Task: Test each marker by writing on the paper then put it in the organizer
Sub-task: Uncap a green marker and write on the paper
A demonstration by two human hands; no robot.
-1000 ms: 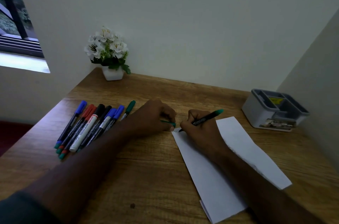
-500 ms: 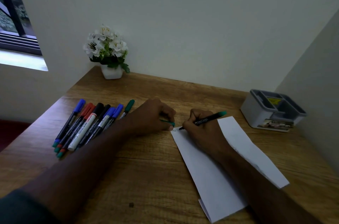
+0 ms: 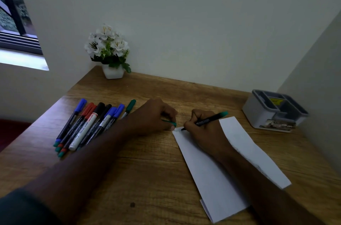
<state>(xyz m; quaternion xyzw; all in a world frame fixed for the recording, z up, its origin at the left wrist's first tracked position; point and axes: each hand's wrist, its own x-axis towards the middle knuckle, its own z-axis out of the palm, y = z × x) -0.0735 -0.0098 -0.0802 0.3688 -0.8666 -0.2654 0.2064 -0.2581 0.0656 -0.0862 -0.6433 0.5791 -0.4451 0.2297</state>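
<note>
The right hand [image 3: 204, 130] pinches a black Faber-Castell marker [image 3: 207, 120] with a green end, and its tip touches the far left corner of the folded white paper [image 3: 217, 178], where faint marks show. The left hand [image 3: 153, 117] has its fingers curled around a green cap [image 3: 170, 123], just beside the paper corner. The other markers [image 3: 88, 125], blue, red, black and green, lie in a tight row on the left of the wooden desk [image 3: 147, 173]. The grey organizer [image 3: 275, 111] stands at the far right, well apart from the paper. A white flower pot [image 3: 110, 58] stands at the back.
</note>
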